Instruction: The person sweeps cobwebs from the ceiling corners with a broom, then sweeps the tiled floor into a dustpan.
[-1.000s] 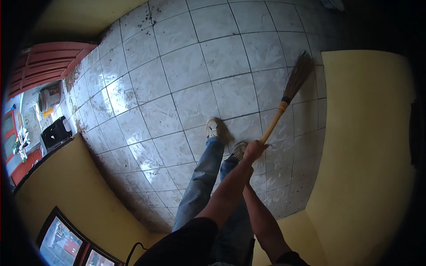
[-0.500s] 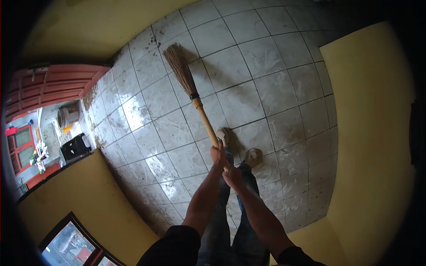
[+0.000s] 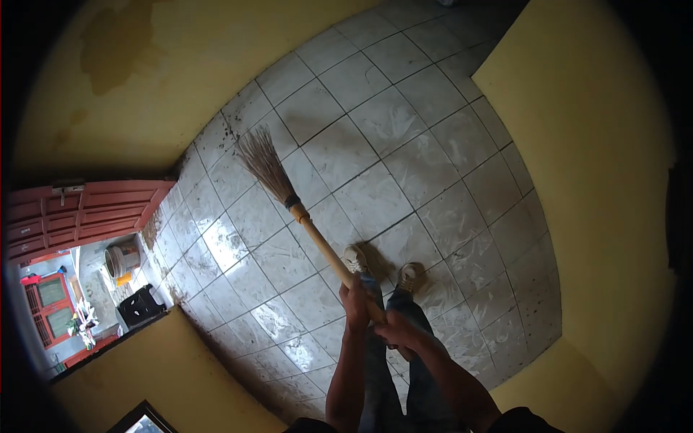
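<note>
A broom with a wooden handle and brown bristles reaches out to the upper left over the grey tiled floor. My left hand grips the handle higher up. Just behind it, my right hand grips the handle's end. The bristle tips touch the tiles near the yellow wall at the upper left. My two feet in light shoes stand just past my hands, with jeans below.
Yellow walls close the floor in on the right, top left and bottom left. A red door stands open at the left, with a bucket and a black crate outside. Dirt lies along the floor's left edge.
The broom swung from the far right of the floor over to the upper left. My hands came lower in view and both stayed on the handle; the view turned.
</note>
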